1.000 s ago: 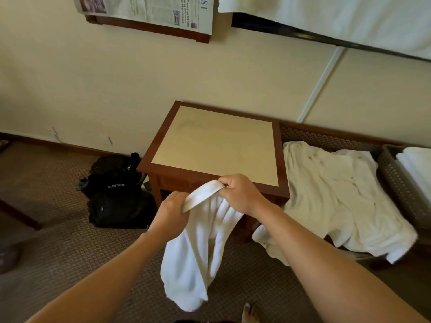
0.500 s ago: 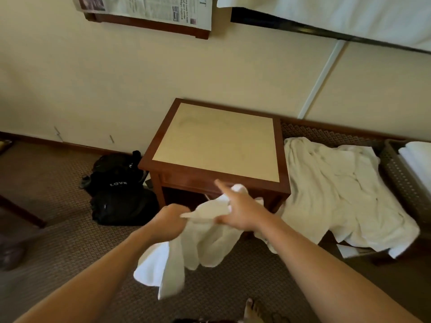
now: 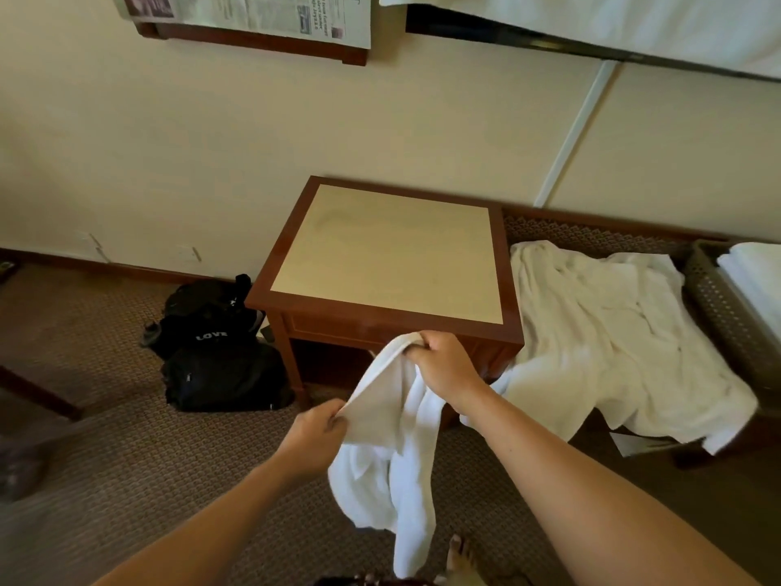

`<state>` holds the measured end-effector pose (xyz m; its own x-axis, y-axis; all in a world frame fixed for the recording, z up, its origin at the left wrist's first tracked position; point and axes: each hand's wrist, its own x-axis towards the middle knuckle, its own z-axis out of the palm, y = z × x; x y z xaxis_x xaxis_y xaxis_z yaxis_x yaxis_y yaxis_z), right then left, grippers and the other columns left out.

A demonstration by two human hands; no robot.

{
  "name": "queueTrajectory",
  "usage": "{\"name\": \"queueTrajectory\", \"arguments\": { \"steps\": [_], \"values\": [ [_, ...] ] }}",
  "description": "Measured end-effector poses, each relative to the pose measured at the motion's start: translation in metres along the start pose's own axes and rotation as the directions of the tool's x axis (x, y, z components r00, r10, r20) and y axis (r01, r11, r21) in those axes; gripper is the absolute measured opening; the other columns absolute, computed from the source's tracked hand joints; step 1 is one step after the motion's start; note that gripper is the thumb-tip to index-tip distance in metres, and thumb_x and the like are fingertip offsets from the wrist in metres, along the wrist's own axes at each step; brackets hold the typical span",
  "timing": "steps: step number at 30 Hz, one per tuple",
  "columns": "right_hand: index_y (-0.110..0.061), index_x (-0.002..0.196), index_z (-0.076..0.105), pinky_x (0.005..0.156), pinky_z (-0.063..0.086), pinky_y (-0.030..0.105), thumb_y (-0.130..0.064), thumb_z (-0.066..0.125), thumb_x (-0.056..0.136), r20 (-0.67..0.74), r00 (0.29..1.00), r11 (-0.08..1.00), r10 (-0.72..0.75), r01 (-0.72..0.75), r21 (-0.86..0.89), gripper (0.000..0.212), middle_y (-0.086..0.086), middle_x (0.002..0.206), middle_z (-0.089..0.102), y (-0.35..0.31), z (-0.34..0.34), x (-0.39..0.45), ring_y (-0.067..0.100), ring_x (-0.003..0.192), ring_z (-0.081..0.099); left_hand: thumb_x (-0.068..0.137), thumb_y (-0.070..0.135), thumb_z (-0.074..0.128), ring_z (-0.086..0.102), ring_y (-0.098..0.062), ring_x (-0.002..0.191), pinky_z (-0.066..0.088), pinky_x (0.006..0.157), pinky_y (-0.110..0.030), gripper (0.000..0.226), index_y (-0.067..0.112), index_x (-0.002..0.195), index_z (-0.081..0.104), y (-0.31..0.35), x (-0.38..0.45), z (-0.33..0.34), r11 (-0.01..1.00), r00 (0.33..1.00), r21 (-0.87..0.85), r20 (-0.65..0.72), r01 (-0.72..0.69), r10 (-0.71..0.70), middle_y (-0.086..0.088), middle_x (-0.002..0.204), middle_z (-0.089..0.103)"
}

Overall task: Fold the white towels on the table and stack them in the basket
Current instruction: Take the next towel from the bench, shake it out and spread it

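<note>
Nearest to us, our left hand [image 3: 315, 433] pinches one edge of the white terry-cloth towel [image 3: 393, 450], fingers curled over the hem, and our right hand [image 3: 443, 365] grips the same hem higher up, just before the front edge of the small square wooden table with the pale inset top [image 3: 386, 251]. The towel hangs in the air between the hands, bunched and twisted, its tail dangling towards the brown patterned carpet [image 3: 105, 437] beside our bare foot [image 3: 458, 558].

What could go wrong, as we judge it: the hands sit close together on one hem, so the cloth may stay roped and fold crooked once it is laid on the table. The low tail could brush the carpet or catch under the foot. A loose pinch on the left could let the corner slip.

Counting outward: one towel in hand and two hands on it. One table, nothing on its top. One black bag marked LOVE [image 3: 219, 353] on the floor at the table's left side. One heap of crumpled white towels [image 3: 613, 332] on the low bench just right of the table; how many it holds we cannot tell. One brown woven basket [image 3: 727, 306] at the bench's far right end, with folded white towels [image 3: 756, 277] in it, cut by the frame's edge and not countable.
</note>
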<state>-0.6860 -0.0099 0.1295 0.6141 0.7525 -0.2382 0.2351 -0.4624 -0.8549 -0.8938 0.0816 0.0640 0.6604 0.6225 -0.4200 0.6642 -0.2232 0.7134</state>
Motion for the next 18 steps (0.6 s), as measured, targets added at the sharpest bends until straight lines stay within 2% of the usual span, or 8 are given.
{"name": "queueTrajectory", "arguments": {
  "steps": [3,6,8,9,12,14,15,18],
  "values": [
    [-0.007,0.094,0.061,0.056,0.036,0.025,-0.017,0.054,0.098,0.001,0.998,0.995,0.057,-0.057,-0.086,0.013,-0.001,0.075,0.056,0.008,0.001,-0.004,0.01,0.061,0.047,0.103,0.019,0.04,0.061,-0.018,0.069,0.046,0.056,-0.03,0.022,0.022,0.093,0.059,0.006,0.0,0.003,0.995,0.996,-0.089,-0.07,0.043,-0.049,-0.004,0.084,0.065],
    [-0.028,0.124,0.051,0.078,0.052,0.028,-0.023,0.054,0.101,0.127,0.983,0.985,0.129,-0.112,-0.135,0.024,-0.002,0.114,0.062,0.02,0.007,-0.01,0.014,0.099,0.064,0.105,0.021,0.036,0.065,-0.026,0.068,0.048,0.054,-0.031,0.021,0.035,0.114,0.05,0.025,0.003,-0.002,0.987,0.99,-0.156,-0.125,0.038,-0.058,-0.01,0.088,0.069],
    [-0.028,0.127,0.049,0.093,0.049,0.031,-0.023,0.059,0.102,0.175,0.976,0.989,0.129,-0.112,-0.099,0.027,0.0,0.136,0.055,0.023,0.013,-0.012,0.015,0.128,0.052,0.106,0.021,0.037,0.056,-0.021,0.057,0.044,0.05,-0.031,0.023,0.039,0.116,0.047,0.037,0.005,-0.007,0.976,0.988,-0.218,-0.145,0.025,-0.058,-0.013,0.078,0.068],
    [-0.026,0.126,0.051,0.093,0.045,0.028,-0.021,0.061,0.101,0.191,0.975,0.992,0.117,-0.107,-0.063,0.027,0.0,0.141,0.051,0.022,0.016,-0.014,0.012,0.132,0.045,0.106,0.021,0.037,0.052,-0.018,0.055,0.042,0.049,-0.031,0.022,0.038,0.113,0.05,0.043,0.007,-0.009,0.972,0.986,-0.235,-0.154,0.022,-0.06,-0.01,0.072,0.064],
    [-0.027,0.115,0.061,0.086,0.043,0.027,-0.015,0.072,0.094,0.174,0.983,0.997,0.051,-0.061,0.051,0.027,-0.003,0.121,0.058,0.022,0.021,-0.016,0.009,0.112,0.053,0.105,0.017,0.04,0.048,-0.013,0.052,0.041,0.048,-0.03,0.026,0.029,0.102,0.063,0.059,0.01,-0.012,0.965,0.989,-0.259,-0.129,0.038,-0.073,0.0,0.064,0.057],
    [-0.026,0.11,0.066,0.077,0.05,0.03,-0.012,0.08,0.086,0.118,0.993,0.991,0.012,-0.028,0.132,0.03,0.0,0.096,0.061,0.023,0.023,-0.018,0.01,0.089,0.059,0.102,0.016,0.045,0.056,-0.013,0.055,0.049,0.05,-0.029,0.024,0.023,0.099,0.068,0.068,0.007,-0.01,0.935,0.994,-0.348,-0.056,0.068,-0.093,0.0,0.066,0.061],
    [-0.025,0.108,0.069,0.077,0.054,0.031,-0.011,0.083,0.083,0.094,0.996,0.985,0.009,-0.025,0.173,0.031,0.004,0.092,0.063,0.022,0.024,-0.019,0.013,0.085,0.061,0.1,0.016,0.049,0.062,-0.014,0.06,0.053,0.053,-0.03,0.022,0.019,0.099,0.07,0.073,0.006,-0.009,0.911,0.994,-0.402,-0.016,0.089,-0.104,-0.002,0.071,0.066],
    [-0.021,0.106,0.072,0.083,0.061,0.035,-0.01,0.087,0.079,0.04,0.999,0.947,0.024,-0.036,0.32,0.032,0.012,0.101,0.072,0.025,0.026,-0.023,0.023,0.094,0.071,0.097,0.015,0.064,0.075,-0.025,0.086,0.064,0.072,-0.043,0.012,0.012,0.103,0.073,0.077,0.006,-0.01,0.837,0.992,-0.533,0.095,0.126,-0.089,-0.013,0.098,0.075]
  ]
}}
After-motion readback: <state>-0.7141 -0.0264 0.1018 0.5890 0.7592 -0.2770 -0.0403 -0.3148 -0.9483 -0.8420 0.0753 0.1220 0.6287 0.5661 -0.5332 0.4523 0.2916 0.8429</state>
